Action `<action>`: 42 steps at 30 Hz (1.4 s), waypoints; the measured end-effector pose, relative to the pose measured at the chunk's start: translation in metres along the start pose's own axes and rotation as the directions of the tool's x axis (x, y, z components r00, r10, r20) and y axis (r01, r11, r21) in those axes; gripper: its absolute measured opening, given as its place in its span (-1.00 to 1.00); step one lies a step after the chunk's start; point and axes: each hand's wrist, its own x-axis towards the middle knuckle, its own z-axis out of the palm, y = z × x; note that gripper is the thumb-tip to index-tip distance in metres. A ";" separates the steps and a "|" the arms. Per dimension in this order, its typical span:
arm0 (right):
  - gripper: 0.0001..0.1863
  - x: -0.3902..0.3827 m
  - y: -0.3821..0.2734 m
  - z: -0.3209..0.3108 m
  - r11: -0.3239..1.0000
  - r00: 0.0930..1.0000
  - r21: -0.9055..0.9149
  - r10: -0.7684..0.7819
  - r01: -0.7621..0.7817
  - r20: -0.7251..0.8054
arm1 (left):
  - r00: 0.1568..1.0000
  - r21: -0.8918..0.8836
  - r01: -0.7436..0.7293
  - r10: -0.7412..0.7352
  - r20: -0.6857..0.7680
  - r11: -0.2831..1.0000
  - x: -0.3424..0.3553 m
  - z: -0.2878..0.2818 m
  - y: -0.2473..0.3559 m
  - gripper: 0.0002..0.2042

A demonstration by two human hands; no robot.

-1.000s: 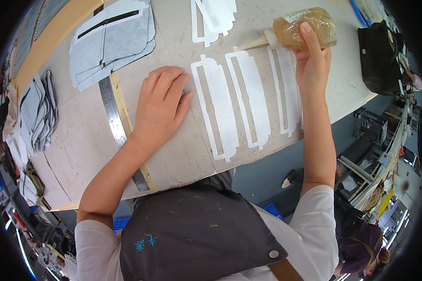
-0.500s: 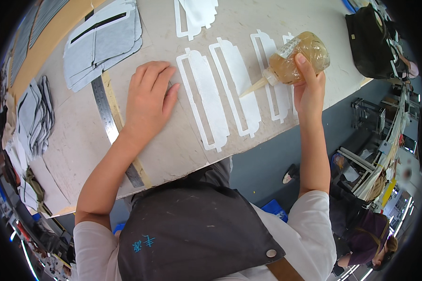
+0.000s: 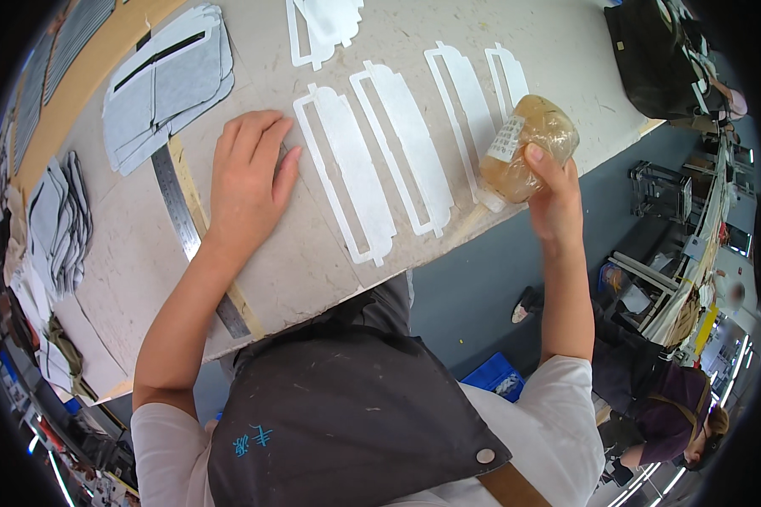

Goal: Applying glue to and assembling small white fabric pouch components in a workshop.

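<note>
My right hand [image 3: 556, 201] is wrapped round a clear squeeze bottle [image 3: 543, 135] of amber liquid, which has a white label. The bottle is tilted with its nozzle end down near the table's front edge, over the near end of a white die-cut piece [image 3: 468, 106]; the nozzle tip is blurred. My left hand [image 3: 249, 169] rests palm down on the table, fingers stretched out, holding nothing. Just right of it lies a white piece [image 3: 359, 173] with a long slot, then a similar piece [image 3: 410, 139]. Another white piece [image 3: 509, 74] is partly hidden by the bottle.
A metal ruler [image 3: 177, 207] lies left of my left forearm. Stacked grey panels [image 3: 182, 76] sit at the far left, with more grey pieces [image 3: 59, 220] nearer the left edge. White pieces [image 3: 328, 24] overlap at the back. A black bag [image 3: 655, 59] stands far right.
My right hand has brought the bottle nearer the table's front edge, moving the nozzle off the second white piece toward the third. My left hand stays flat on the table. The whole view has shifted slightly.
</note>
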 end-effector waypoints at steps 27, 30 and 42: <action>-0.60 0.095 -0.010 0.077 0.926 0.947 0.199 -0.316 0.320 -0.051 | 0.999 -0.019 0.038 -0.038 0.036 0.999 -0.002 -0.001 0.005 -0.67; -0.61 0.088 -0.009 0.072 0.940 0.954 0.164 -0.292 0.299 -0.070 | 0.999 -0.020 0.037 -0.037 0.033 0.999 -0.002 -0.001 0.006 -0.67; -0.54 0.033 -0.001 0.043 0.986 0.990 0.095 -0.136 0.138 -0.023 | 1.000 -0.023 0.010 -0.010 -0.019 1.000 -0.002 0.002 0.003 -0.69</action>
